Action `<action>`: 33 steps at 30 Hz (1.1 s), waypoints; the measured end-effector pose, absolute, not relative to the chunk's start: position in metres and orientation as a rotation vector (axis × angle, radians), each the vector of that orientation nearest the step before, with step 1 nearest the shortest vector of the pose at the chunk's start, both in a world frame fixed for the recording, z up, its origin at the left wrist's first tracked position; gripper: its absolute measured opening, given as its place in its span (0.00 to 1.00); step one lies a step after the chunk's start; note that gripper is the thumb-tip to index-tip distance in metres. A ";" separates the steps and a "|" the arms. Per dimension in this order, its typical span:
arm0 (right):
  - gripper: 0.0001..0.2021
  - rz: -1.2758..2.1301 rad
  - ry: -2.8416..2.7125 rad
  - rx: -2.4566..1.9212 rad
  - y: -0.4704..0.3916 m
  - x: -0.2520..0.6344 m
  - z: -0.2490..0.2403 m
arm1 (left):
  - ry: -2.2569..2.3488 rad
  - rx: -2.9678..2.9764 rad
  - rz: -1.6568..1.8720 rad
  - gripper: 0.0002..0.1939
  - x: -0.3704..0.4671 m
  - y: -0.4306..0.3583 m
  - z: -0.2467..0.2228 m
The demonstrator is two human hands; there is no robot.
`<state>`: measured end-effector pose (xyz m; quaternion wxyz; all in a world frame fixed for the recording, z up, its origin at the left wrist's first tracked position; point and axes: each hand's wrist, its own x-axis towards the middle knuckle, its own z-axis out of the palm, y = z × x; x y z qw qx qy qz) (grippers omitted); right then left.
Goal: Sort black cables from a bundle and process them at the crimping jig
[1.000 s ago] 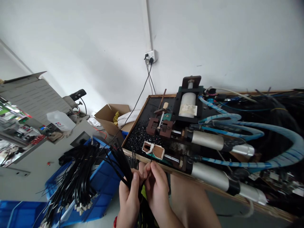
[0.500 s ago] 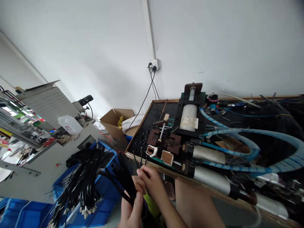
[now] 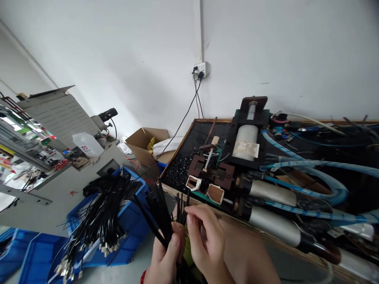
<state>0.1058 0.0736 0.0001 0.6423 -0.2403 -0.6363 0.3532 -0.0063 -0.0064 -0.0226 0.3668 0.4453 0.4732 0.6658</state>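
A bunch of black cables (image 3: 158,209) is wrapped in the fingers of my left hand (image 3: 166,254), their ends pointing up and away. Just to the right, several separate cable ends (image 3: 179,207) stand up between my two hands. My right hand (image 3: 209,236) pinches one of these ends between thumb and forefinger, its other fingers curled. Beyond my hands sits a brown clamping fixture (image 3: 211,171) with two white-rimmed pads in front. The lower part of the bunch hangs below my hands, partly hidden.
On the left, a blue bin (image 3: 139,232) holds many black cables with metal plugs (image 3: 108,246). A wood-edged bench (image 3: 177,152) carries metal cylinders (image 3: 274,221), blue-striped hoses (image 3: 334,189) and small black scraps (image 3: 177,167). An open carton (image 3: 142,148) stands by the wall.
My right hand has moved right, away from my left, and cable ends are now spread apart from the main bunch. The camera view has shifted slightly.
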 end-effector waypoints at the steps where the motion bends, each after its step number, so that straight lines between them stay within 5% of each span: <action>1: 0.12 0.859 -1.505 -0.502 0.070 0.110 0.007 | 1.280 1.076 1.708 0.21 -0.004 -0.010 -0.022; 6: 0.08 1.100 -1.531 -0.482 0.064 0.113 0.023 | 1.600 0.732 1.657 0.26 0.009 -0.017 -0.009; 26: 0.10 0.683 -1.550 -0.697 0.068 0.117 0.013 | 1.717 0.886 1.658 0.31 0.013 -0.009 -0.021; 33: 0.13 1.337 -1.155 -0.623 0.072 0.107 0.004 | 1.606 0.894 1.761 0.23 0.011 0.004 -0.024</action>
